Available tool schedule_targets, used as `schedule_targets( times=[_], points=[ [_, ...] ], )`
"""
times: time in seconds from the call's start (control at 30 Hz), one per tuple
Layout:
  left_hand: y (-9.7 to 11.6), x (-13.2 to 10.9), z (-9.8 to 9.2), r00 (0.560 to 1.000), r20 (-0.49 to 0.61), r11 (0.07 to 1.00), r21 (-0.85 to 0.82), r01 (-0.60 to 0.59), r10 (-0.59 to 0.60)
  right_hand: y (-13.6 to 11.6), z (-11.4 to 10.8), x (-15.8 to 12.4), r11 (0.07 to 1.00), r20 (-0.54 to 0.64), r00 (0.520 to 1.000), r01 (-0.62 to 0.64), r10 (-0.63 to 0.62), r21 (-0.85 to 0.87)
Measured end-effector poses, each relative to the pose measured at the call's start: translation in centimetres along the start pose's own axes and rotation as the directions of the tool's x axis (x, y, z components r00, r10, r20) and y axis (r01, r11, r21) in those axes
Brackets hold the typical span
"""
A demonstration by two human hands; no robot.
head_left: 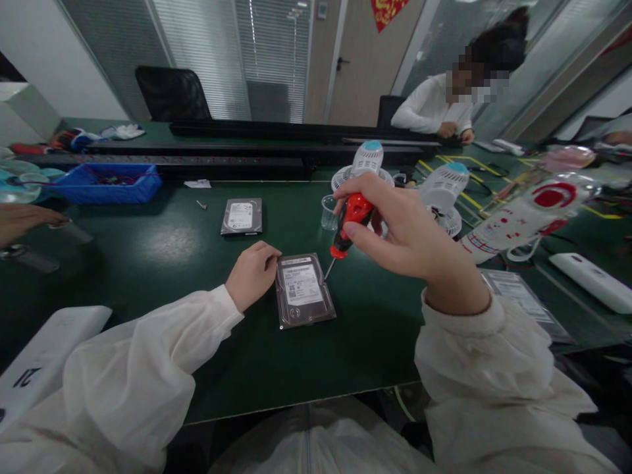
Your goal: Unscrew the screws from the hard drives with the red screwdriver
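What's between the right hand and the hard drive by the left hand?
The head view shows a screwdriver: the right hand grips its handle, and its shaft slants down to the hard drive. Whether the tip touches is unclear.

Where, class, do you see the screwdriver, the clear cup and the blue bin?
Screwdriver (343, 238): head view, on its handle.
Clear cup (328, 218): head view, on its side wall.
Blue bin (109, 192): head view, on its front wall.
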State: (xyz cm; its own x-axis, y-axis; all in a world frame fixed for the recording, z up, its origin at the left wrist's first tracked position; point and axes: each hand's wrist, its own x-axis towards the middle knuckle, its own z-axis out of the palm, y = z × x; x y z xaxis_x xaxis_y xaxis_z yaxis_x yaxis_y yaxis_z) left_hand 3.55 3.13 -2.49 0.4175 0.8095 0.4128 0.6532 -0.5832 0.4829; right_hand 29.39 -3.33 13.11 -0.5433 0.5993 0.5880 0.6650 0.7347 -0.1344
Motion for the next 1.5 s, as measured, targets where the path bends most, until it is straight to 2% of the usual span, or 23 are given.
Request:
schedule_targets(
  times=[0.2,0.4,0.53,0.6,0.7,0.77,0.9,1.23,1.5],
  points=[
    [0.5,-0.1,-0.1,1.0,0.014,0.999,0.041,0.006,-0.007,0.0,0.0,-0.1,1.0,0.014,1.0,-0.022,0.022,0.0],
    [1.8,-0.2,-0.5,0.994,0.104,0.982,0.187,0.013,-0.033,0.0,0.0,0.0,0.998,-0.011,0.999,-0.035,0.035,-0.045],
    [2.3,-0.2,-0.8,0.985,0.163,0.96,0.278,0.01,-0.057,0.1,0.1,-0.2,0.989,-0.022,0.996,-0.091,0.089,-0.115],
    [2.4,-0.2,-0.8,0.983,0.177,0.952,0.305,-0.007,-0.049,0.1,0.4,-0.3,0.992,-0.019,0.994,-0.105,0.104,-0.067],
    [2.4,-0.2,-0.8,0.981,0.189,0.943,0.333,-0.019,-0.047,0.3,1.0,-0.3,0.989,-0.019,0.997,-0.075,0.078,0.129],
    [2.4,-0.2,-0.8,0.978,0.201,0.938,0.347,-0.015,-0.059,0.4,1.2,-0.3,0.981,-0.03,0.999,-0.025,0.031,0.191],
    [2.5,-0.2,-1.0,0.971,0.228,0.93,0.367,-0.012,-0.077,0.4,1.3,0.0,0.99,-0.036,0.999,0.03,-0.025,0.14],
    [2.6,-0.4,-1.2,0.96,0.255,0.913,0.407,0.003,-0.117,0.3,0.9,-0.1,0.998,-0.052,0.999,0.001,0.003,0.067],
    [3.1,-0.5,-1.3,0.951,0.268,0.877,0.48,0.006,-0.154,-0.1,0.5,0.2,0.994,-0.045,0.995,0.088,-0.085,0.062]
  ],
)
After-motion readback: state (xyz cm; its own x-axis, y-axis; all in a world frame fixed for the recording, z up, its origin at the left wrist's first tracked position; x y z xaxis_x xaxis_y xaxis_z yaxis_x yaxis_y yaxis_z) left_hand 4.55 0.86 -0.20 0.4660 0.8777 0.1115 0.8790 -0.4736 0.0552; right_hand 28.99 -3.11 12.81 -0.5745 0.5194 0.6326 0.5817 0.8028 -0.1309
